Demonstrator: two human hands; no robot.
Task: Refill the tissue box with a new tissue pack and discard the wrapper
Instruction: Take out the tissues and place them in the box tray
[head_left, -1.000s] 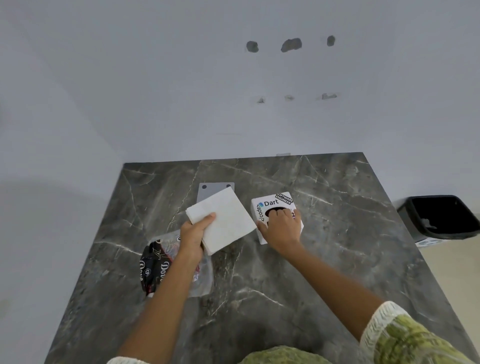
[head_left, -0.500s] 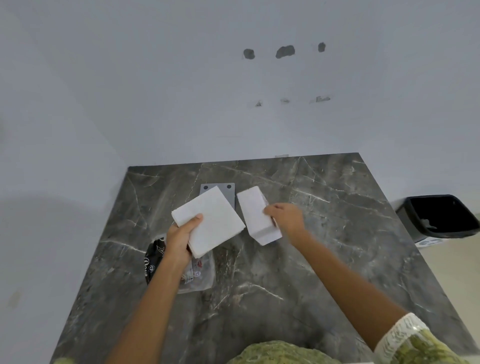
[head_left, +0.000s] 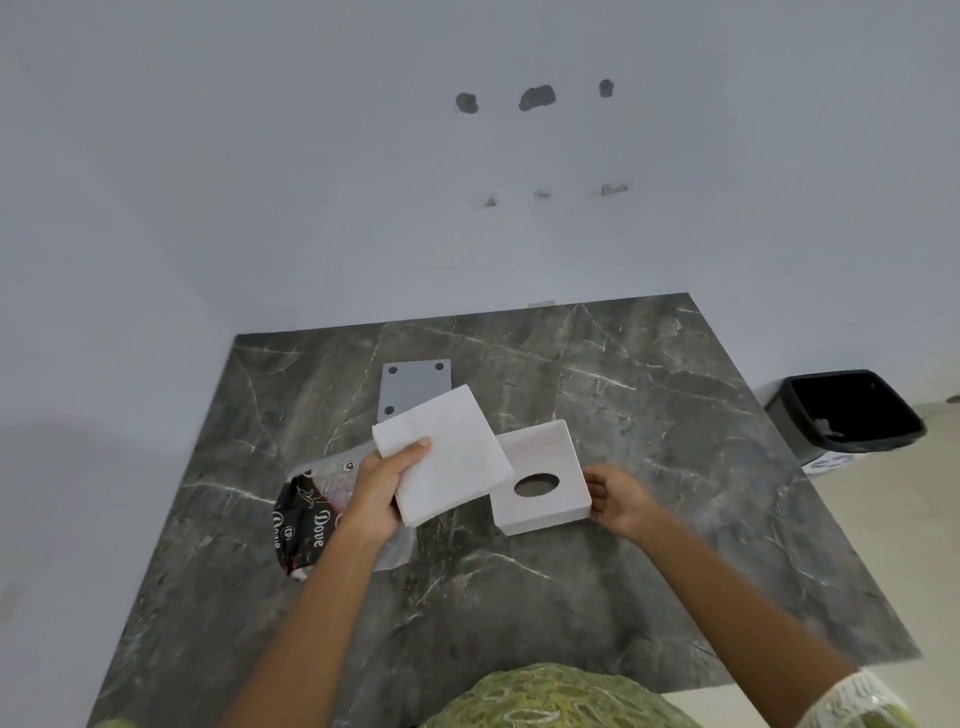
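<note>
My left hand (head_left: 382, 491) grips a white stack of tissues (head_left: 447, 460), held tilted above the dark marble table (head_left: 649, 467). My right hand (head_left: 621, 499) holds the right edge of the white tissue box (head_left: 540, 475). The box is turned over, so I look into its open underside and see the oval dispenser hole from within. The tissue stack overlaps the box's left edge. The clear and black plastic wrapper (head_left: 304, 519), printed with "Dove", lies on the table under my left wrist.
A grey square plate (head_left: 413, 387) with dark corner dots lies flat behind the tissues. A black waste bin (head_left: 844, 410) with a liner stands on the floor to the right of the table. A pale wall rises at the table's far edge.
My right hand has flipped the box from printed top up to open underside up and now grips its right edge. My left hand has kept the tissue stack, moving it slightly toward the box.
</note>
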